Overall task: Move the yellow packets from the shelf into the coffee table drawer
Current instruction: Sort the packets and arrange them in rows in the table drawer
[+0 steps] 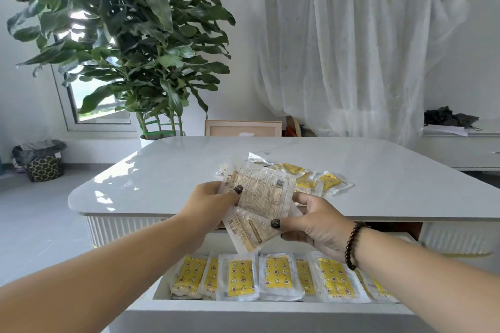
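Observation:
My left hand (209,201) grips a stack of packets (263,192), their pale printed backs facing me, above the coffee table's front edge. My right hand (311,222) pinches a lower packet (250,232) of the same bunch between thumb and fingers. Below them the open drawer (270,308) holds a row of several yellow star-patterned packets (240,277) standing side by side. A few more yellow packets (322,181) lie loose on the white table top (162,170), just beyond my hands.
A tall leafy plant (130,35) stands behind the table's left side. A white cloth drapes furniture (359,48) at the back. A bin with a dark bag (43,162) sits on the floor at left. A low white cabinet (465,149) is at right.

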